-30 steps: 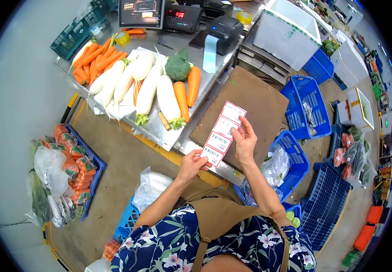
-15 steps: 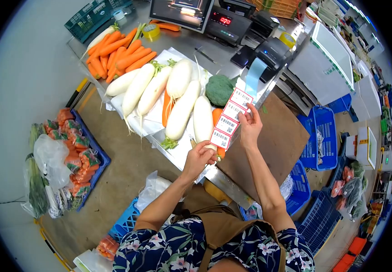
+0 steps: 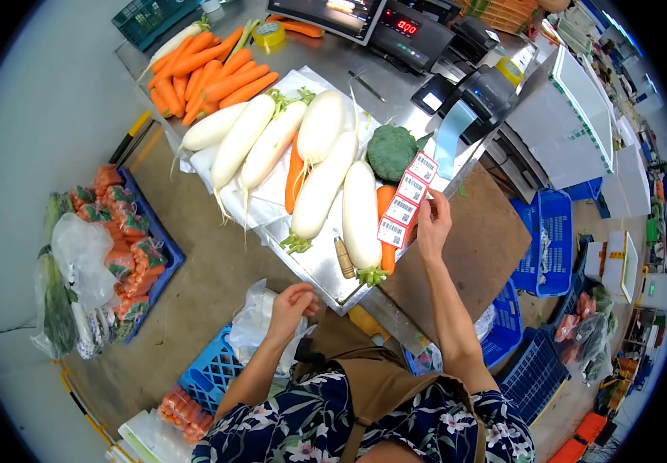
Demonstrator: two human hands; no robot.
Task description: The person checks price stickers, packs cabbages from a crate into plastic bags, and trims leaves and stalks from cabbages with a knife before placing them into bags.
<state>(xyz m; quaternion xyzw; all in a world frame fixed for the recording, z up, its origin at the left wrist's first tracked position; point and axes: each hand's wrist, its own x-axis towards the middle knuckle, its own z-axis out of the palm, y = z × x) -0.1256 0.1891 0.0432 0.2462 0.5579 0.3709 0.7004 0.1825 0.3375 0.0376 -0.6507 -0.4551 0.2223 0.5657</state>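
Observation:
My right hand (image 3: 434, 224) pinches the edge of a strip of white labels (image 3: 404, 210) with red borders, barcodes and square codes. The strip hangs over a carrot (image 3: 387, 231) and beside a broccoli head (image 3: 392, 153). Clear of the table's front edge, my left hand (image 3: 293, 307) holds nothing, its fingers loosely bent and apart. Several white radishes (image 3: 323, 185) lie side by side on white sheeting, another carrot (image 3: 295, 174) among them. Near the front corner lies a small wooden-handled tool (image 3: 344, 258), next to the nearest radish.
A carrot pile (image 3: 202, 77) lies at the table's back left. A scale display (image 3: 407, 29), a screen (image 3: 333, 11) and a label printer (image 3: 484, 96) with a pale blue backing strip (image 3: 454, 131) stand behind. Blue crates (image 3: 553, 243) and bagged carrots (image 3: 144, 278) are on the floor.
My left hand has let go of the label strip's lower end and drawn back down and left. My right hand keeps its hold on the strip. The view has shifted slightly.

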